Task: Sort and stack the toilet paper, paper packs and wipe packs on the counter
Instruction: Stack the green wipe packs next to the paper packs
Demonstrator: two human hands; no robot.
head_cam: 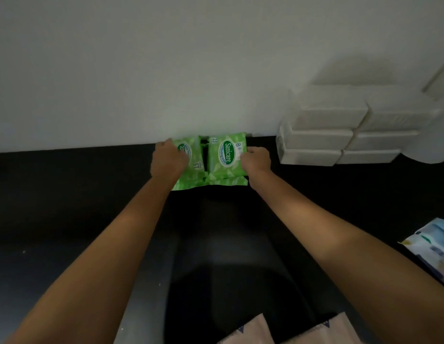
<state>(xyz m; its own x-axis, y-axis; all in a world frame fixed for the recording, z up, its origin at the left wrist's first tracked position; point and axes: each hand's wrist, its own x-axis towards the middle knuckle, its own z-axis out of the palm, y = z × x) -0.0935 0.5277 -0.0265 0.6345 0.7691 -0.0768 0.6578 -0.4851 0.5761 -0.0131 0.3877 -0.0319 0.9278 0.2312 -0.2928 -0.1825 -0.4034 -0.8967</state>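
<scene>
Head cam only, so here goes. Dead centre of the frame I've got two piles of green wipe packs (227, 155) side by side against the wall, on the dark tabletop (67, 194). My left hand (167, 161) lies curled over the top of the left pile, and my right hand (256, 162) pinches the right pile's edge, squaring things up I reckon. Upper right, the white paper packs (322, 135) look already stacked in neat rows. Still to sort, I'd say: the bluish packs (436, 244) at the right edge and pale packs (250, 331) along the bottom. I can't pick out toilet paper for sure.
</scene>
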